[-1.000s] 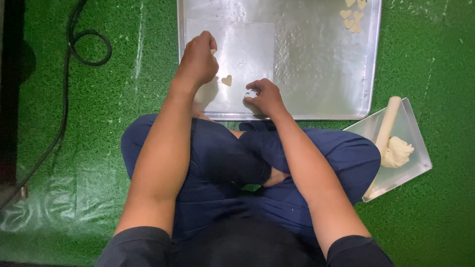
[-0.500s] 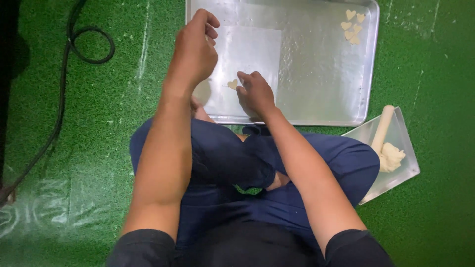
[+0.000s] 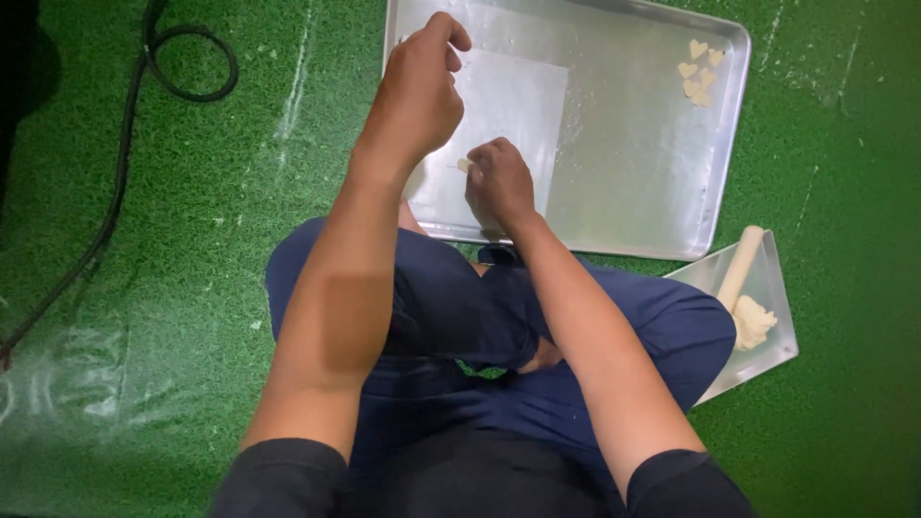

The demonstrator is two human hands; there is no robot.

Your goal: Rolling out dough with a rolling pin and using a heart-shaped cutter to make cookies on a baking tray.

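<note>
Green turf underfoot, tray far. Right hand pinched dough piece at sheet near edge; left hand hovered curled, contents unclear. Lifting step; next needs gentle carry toward hearts, far right.

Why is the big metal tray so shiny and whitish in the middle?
Head view: light overhead bounces off the tray, washing its middle pale; the left hand looks slightly soft, the right hand casts a small shadow, and the plastic sheet on the grass glares too.
</note>
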